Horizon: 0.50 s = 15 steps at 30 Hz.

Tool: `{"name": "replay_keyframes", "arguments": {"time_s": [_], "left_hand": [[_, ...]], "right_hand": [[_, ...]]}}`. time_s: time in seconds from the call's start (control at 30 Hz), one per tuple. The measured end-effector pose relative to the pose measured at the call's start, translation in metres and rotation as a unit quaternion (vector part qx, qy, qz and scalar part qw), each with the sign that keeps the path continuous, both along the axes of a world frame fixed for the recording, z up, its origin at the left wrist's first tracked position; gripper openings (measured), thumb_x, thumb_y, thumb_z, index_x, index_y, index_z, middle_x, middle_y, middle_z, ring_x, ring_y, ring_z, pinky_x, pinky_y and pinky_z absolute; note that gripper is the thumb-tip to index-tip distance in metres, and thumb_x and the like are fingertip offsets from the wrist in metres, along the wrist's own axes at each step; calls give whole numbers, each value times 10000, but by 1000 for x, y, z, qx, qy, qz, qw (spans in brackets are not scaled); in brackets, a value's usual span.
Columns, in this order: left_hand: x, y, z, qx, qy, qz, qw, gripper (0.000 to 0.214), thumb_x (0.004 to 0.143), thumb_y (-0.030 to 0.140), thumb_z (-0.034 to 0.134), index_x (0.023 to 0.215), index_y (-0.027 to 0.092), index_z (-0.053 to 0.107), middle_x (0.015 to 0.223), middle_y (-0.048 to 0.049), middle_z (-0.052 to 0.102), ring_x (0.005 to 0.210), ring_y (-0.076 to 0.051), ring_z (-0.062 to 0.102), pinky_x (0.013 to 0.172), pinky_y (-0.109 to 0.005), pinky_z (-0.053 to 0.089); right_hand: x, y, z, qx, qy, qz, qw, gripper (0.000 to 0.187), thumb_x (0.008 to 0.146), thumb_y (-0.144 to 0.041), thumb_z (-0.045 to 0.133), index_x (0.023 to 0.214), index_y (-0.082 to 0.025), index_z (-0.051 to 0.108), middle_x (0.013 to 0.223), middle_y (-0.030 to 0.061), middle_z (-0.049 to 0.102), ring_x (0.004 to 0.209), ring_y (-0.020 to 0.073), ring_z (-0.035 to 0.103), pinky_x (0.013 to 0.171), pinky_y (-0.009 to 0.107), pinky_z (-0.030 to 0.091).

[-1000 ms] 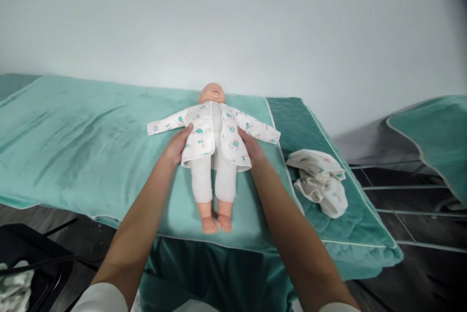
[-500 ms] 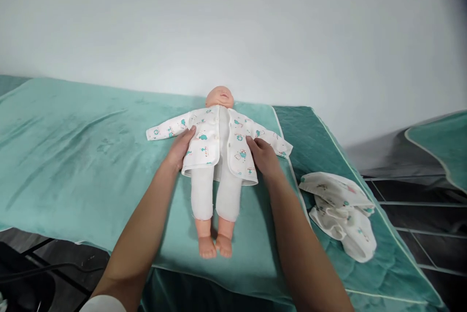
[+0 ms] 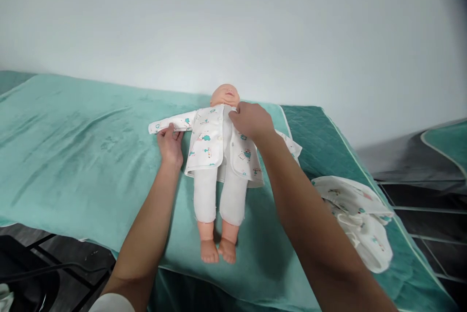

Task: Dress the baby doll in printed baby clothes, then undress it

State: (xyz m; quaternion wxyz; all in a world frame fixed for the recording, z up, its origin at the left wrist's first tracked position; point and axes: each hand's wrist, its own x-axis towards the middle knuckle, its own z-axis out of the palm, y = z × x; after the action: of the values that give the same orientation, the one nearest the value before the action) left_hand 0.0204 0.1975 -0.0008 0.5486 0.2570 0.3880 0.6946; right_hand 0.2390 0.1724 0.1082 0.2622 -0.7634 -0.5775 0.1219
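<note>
A baby doll (image 3: 232,200) lies on its back, head toward the wall, its legs wrapped in white fabric and its feet bare. It wears a white printed baby jacket (image 3: 206,144) that hangs open down the front, with the sleeves spread to both sides. My left hand (image 3: 170,146) has its fingertips closed at the lower edge of the jacket's left-side sleeve. Up by the doll's neck, my right hand (image 3: 253,119) pinches the front edge of the jacket's other half. My right wrist and forearm hide part of that side's sleeve.
Light green cloth (image 3: 91,156) covers the table beneath the doll. A crumpled white printed garment (image 3: 359,219) lies to the right on darker green cloth (image 3: 310,127). Behind stands a pale wall (image 3: 233,25). A black chair (image 3: 29,273) is at the lower left.
My left hand has gone from the jacket's side out to the sleeve. My right hand has moved up from the jacket's side to its front edge near the neck. The view has shifted slightly.
</note>
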Motion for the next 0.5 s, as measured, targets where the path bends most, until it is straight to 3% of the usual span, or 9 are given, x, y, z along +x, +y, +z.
{"name": "replay_keyframes", "arguments": {"time_s": [0.13,0.27,0.33,0.4,0.5], "left_hand": [[-11,12,-9,10,16,42,999,269,896,422,639,918,241,441,1046,-38,693,1066,-149,708,1009,-339,562],[-22,21,-15,17,-2,91,996,214,916,353,616,978,248,440,1044,-36,683,1039,-132,702,986,-313,559],[-26,25,-18,17,3,114,993,232,915,320,618,1049,263,438,1065,-30,671,1018,-118,701,984,-308,560],[-29,28,-20,24,26,122,992,301,905,316,638,1130,283,441,1145,-36,657,1046,-117,696,988,-310,564],[-31,30,-20,44,50,129,989,428,880,310,677,1248,315,458,1367,-64,593,1199,-159,661,1009,-328,562]], "right_hand": [[-4,14,10,29,44,28,998,267,859,-230,600,653,-236,431,702,60,505,910,302,575,910,464,468],[-12,3,-4,104,71,45,991,155,890,-219,500,735,-227,503,762,52,575,837,241,568,874,422,491],[-16,-17,-21,179,61,58,980,80,894,-227,506,864,-215,580,935,84,643,953,253,594,941,444,498],[-20,-45,-41,243,50,94,964,197,915,-256,533,1082,-211,629,1188,124,657,1183,290,576,1081,502,455],[-28,-97,-68,256,58,151,953,445,986,-329,539,1427,-276,516,1588,97,453,1522,295,350,1251,574,308]]}}
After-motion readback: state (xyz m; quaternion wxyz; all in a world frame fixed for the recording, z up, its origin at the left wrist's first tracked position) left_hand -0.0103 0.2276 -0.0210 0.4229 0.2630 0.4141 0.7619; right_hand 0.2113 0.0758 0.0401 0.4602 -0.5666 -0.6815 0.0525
